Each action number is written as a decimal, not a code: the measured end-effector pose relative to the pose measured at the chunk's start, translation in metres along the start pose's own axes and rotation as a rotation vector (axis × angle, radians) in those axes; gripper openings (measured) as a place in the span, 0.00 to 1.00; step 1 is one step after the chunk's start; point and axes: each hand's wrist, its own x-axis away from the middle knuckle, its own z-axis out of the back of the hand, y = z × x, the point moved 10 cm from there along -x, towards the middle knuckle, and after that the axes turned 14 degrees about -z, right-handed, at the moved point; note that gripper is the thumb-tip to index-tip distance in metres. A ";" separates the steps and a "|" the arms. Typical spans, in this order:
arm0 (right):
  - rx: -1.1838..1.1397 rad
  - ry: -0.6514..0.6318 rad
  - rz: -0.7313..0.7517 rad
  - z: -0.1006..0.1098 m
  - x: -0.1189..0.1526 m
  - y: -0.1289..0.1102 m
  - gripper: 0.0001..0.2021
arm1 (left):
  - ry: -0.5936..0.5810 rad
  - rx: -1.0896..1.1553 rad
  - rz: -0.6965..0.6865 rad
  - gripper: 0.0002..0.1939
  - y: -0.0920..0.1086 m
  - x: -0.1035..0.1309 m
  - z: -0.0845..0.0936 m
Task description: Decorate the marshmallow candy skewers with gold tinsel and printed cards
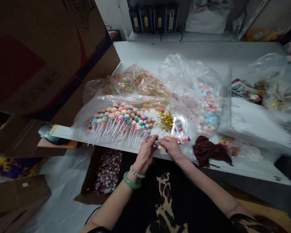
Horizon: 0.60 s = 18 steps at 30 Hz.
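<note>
My left hand (147,149), with a green bangle and a beaded bracelet at its wrist, is closed in a pinch near the table's front edge. Close beside it my right hand (171,147) pinches too, the fingertips of both nearly meeting. Whatever lies between them is too small to make out. Just beyond my hands is a bunch of gold twist ties (167,121), beside some printed clear packets (180,127). To the left lies a pile of pastel candy skewers (118,117), their white sticks pointing toward me.
Behind the skewers spreads a clear bag of colourful gummies (138,81). A bag of pastel marshmallows (210,108) and a dark brown cloth (210,150) lie to the right. A large cardboard box (63,58) looms at left. Below the table, an open carton holds wrapped sweets (108,170).
</note>
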 end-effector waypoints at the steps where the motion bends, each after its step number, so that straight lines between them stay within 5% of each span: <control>1: 0.030 0.016 0.018 0.001 0.000 -0.002 0.19 | -0.015 -0.013 0.025 0.19 -0.001 0.000 0.001; 6: 0.150 -0.006 0.087 -0.011 -0.002 -0.006 0.22 | 0.055 0.053 0.013 0.17 0.001 -0.009 0.015; 12: -0.152 -0.149 0.053 -0.030 -0.002 -0.011 0.12 | 0.099 0.157 -0.127 0.17 0.014 -0.016 0.011; 18: -0.083 0.057 0.062 -0.008 -0.006 -0.018 0.10 | 0.033 0.006 -0.012 0.20 0.014 -0.007 0.009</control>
